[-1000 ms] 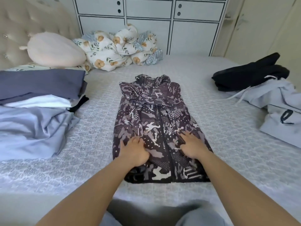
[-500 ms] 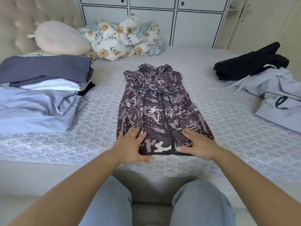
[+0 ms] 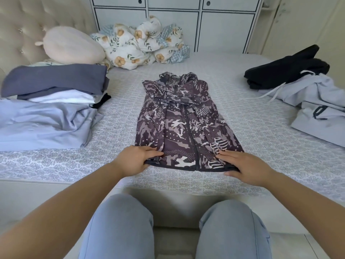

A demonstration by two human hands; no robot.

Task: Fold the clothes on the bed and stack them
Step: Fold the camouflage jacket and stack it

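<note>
A dark purple camouflage-patterned zip jacket (image 3: 184, 120) lies flat in the middle of the bed (image 3: 261, 128), sleeves folded in, hood at the far end. My left hand (image 3: 136, 159) pinches the hem's left corner, fingers on top and thumb under the fabric. My right hand (image 3: 242, 165) grips the hem's right corner the same way. A stack of folded clothes (image 3: 52, 86) in dark blue, white and light blue sits at the left. At the right lie a loose black garment (image 3: 285, 70) and a pale grey hoodie (image 3: 317, 105).
A pink cushion (image 3: 72, 45) and a bundled floral quilt (image 3: 141, 45) lie at the bed's head, before white cabinets (image 3: 186, 19). A tufted headboard (image 3: 28, 27) is at the left. My knees (image 3: 175, 230) in light blue trousers are just below the bed's near edge.
Both hands slid from the jacket's lower front down to its hem and took hold of the two corners. The camera pulled back and my knees came into view.
</note>
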